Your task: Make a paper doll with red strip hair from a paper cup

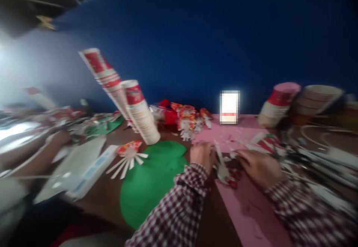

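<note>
A cut paper cup piece (223, 170), white strips with red print, lies between my hands over the pink sheet's edge. My left hand (201, 154) has its fingers curled against the upper end of this piece. Over the pink sheet (237, 206), my right hand (260, 168) reaches in from the right, its fingertips near small white scraps; motion blur hides whether they pinch anything. Under my left forearm is a green paper sheet (148, 187) with rounded edges. A cup cut into fanned strips (130, 155) rests at its left edge.
Two tall paper cup stacks (141, 113) lean at the back left. Several small cut-out figures (186, 122) stand in the middle. More cup stacks (279, 103) are at the back right, before a blue partition (181, 46). Another person's arm (44, 152) rests at left.
</note>
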Tool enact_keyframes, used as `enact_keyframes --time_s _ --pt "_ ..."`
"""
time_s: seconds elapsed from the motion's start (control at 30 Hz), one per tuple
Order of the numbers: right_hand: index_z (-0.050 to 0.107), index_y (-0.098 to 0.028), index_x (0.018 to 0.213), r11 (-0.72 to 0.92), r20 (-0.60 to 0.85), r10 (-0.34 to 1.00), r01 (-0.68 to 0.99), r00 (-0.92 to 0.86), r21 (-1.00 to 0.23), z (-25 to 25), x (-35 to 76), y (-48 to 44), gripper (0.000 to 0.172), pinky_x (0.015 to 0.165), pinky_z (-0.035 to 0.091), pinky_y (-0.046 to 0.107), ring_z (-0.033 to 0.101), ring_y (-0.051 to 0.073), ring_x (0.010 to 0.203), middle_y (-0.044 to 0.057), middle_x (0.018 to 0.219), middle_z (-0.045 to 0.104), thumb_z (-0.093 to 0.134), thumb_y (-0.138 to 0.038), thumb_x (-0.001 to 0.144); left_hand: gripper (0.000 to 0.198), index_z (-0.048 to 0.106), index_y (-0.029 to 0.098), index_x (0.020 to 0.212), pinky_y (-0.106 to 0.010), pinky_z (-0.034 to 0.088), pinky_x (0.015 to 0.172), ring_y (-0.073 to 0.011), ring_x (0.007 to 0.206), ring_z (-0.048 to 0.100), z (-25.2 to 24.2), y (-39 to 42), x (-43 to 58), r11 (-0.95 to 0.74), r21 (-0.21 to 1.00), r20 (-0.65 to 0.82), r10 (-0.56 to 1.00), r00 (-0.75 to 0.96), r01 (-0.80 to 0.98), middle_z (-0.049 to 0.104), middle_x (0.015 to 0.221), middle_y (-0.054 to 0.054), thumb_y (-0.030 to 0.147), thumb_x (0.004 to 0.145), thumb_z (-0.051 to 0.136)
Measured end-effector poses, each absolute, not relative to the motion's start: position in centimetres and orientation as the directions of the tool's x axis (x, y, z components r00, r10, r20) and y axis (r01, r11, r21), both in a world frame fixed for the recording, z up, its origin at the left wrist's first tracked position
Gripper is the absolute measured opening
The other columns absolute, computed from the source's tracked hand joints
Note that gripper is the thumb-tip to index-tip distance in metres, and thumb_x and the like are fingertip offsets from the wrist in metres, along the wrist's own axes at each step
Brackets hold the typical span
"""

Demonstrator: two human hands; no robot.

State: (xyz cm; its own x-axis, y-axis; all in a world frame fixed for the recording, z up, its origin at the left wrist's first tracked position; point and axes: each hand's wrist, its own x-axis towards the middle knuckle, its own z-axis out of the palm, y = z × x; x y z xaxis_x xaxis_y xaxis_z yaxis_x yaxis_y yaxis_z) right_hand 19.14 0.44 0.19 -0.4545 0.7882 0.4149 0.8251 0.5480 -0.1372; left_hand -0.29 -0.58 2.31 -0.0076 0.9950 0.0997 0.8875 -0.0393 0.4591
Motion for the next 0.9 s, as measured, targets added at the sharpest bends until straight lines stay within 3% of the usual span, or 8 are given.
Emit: enact_keyframes --time_s 0.07,0.2,0.47,0.67,0.9 --pt "0.059 -0.023 0.097 0.521 0.386 0.813 0.841 -0.436 -0.148 0.7 19.0 0.8 0.022 0.064 0.039 0.026 0.059 0.017 0.077 0.005 0.088 0.065 0.042 -0.028 0.084 0.025 0.062 0.024 0.089 -0.029 0.035 0.085 -0.0185 0.093 0.051 2.2 -0.3 -0.2 -0.037 0.422 0.155 0.987 -0.032 0.906 0.061 0.095 -0.004 0.031 0.081 0.041" --pt "0.058 -0.021 0.093 0.551 0.336 0.815 0.811 -0.472 -0.196 1.9 18.4 0.3 0.019 0.068 0.038 0.024 0.055 0.016 0.079 0.003 0.084 0.063 0.04 -0.022 0.085 0.027 0.062 0.025 0.086 -0.028 0.035 0.081 -0.018 0.09 0.051 2.0 -0.4 0.1 0.007 0.359 0.112 0.992 -0.051 0.933 0.06 0.093 -0.003 0.036 0.082 0.038" --pt "0.062 -0.024 0.087 0.761 0.282 0.648 0.59 -0.707 -0.27 2.6 18.4 -0.2 0.024 0.074 0.036 0.024 0.048 0.014 0.084 0.001 0.086 0.058 0.045 -0.008 0.078 0.025 0.061 0.023 0.083 -0.029 0.035 0.076 -0.0196 0.091 0.051 3.4 -1.0 1.3 0.047 0.282 0.033 0.998 -0.059 0.958 0.06 0.089 -0.003 0.043 0.076 0.048" --pt "0.063 -0.023 0.088 0.724 0.22 0.69 0.65 -0.69 -0.232 1.6 18.5 0.2 0.023 0.075 0.035 0.026 0.047 0.015 0.085 0.002 0.086 0.057 0.046 -0.011 0.078 0.024 0.06 0.022 0.084 -0.029 0.035 0.075 -0.0203 0.091 0.051 3.7 -1.2 1.7 0.06 0.282 0.009 0.998 -0.065 0.958 0.06 0.088 -0.003 0.042 0.073 0.052" --pt "0.06 -0.023 0.094 0.689 0.25 0.725 0.683 -0.642 -0.243 2.0 18.3 -0.1 0.026 0.073 0.036 0.025 0.049 0.015 0.084 0.002 0.086 0.058 0.045 -0.01 0.078 0.022 0.059 0.023 0.084 -0.029 0.034 0.074 -0.0196 0.089 0.053 3.1 -1.0 1.5 0.043 0.292 0.014 0.999 -0.049 0.956 0.062 0.085 -0.002 0.041 0.075 0.051"
